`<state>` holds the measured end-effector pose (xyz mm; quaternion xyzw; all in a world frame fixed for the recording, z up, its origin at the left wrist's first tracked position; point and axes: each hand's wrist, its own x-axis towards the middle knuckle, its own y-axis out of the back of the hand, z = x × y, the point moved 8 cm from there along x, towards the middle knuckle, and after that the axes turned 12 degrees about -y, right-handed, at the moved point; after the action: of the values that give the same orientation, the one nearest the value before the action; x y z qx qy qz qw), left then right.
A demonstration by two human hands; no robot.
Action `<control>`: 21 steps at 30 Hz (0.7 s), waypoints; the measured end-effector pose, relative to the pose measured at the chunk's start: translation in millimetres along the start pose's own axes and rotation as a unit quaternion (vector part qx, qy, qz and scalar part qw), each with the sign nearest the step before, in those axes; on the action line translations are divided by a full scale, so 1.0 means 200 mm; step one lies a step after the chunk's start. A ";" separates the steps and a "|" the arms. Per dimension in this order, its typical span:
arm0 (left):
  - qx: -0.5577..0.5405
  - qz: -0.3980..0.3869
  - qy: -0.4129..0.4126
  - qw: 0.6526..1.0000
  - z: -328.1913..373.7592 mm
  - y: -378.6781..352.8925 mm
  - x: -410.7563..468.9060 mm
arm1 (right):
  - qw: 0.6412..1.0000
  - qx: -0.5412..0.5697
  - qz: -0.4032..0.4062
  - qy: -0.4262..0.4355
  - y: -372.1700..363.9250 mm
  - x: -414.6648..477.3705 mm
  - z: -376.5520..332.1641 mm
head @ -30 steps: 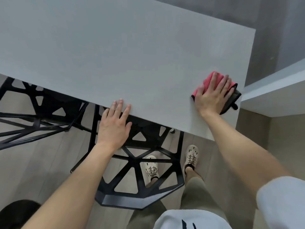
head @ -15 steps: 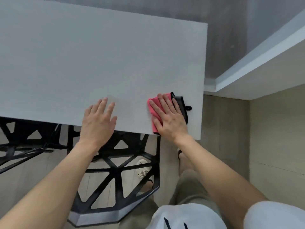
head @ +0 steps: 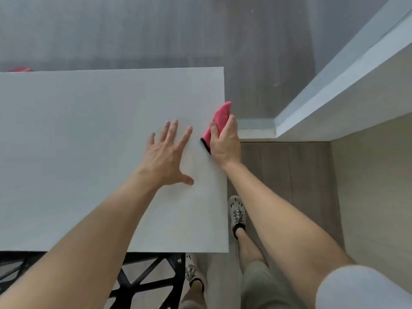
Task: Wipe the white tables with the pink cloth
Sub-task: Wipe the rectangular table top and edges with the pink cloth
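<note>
The table (head: pixel 89 152) is recorded as plain white. The cloth (head: pixel 219 121) is noted pink, edged in black. The frame (head: pixel 180 286) beneath is black, triangular-latticed. The floor (head: pixel 278 175) is grey-brown, plank-patterned. The shorts (head: pixel 258 286) are olive.

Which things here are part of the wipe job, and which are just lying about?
In the job:
- white table
- pink cloth, gripped by the right hand at the table's right edge
- left hand, fingers spread flat on the top

Just there:
- black metal frame under the table
- red object past the far edge, too blurred to name
- shoe
</note>
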<state>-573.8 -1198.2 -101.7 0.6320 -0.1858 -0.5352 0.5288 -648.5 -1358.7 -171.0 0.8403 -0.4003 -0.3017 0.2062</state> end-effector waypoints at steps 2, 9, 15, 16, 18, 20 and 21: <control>-0.006 -0.015 0.022 1.000 -0.01 0.07 0.13 | 0.999 0.029 -0.028 0.029 0.04 -0.22 0.14; -0.010 -0.046 0.029 0.998 0.02 0.10 0.32 | 0.998 0.036 -0.026 0.055 0.07 0.13 -0.04; -0.003 -0.042 0.031 0.999 0.01 0.10 0.32 | 0.998 0.036 -0.017 0.047 -0.07 0.62 -0.30; -0.004 -0.044 0.033 0.998 0.01 0.10 0.31 | 0.996 0.059 -0.028 0.052 -0.08 0.50 -0.23; 0.000 -0.050 0.033 0.998 0.02 0.10 0.31 | 0.990 0.118 -0.068 0.045 -0.03 0.16 -0.07; 0.001 -0.055 0.034 0.998 0.02 0.11 0.31 | 0.982 0.139 -0.116 0.046 0.00 -0.16 0.07; 0.000 -0.057 0.035 0.998 0.03 0.11 0.31 | 0.979 0.142 -0.137 0.051 0.02 -0.26 0.12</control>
<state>-548.6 -1258.9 -112.0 0.6598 -0.1310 -0.5423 0.5034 -692.0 -1322.5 -167.9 0.9220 -0.3093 -0.2244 0.0618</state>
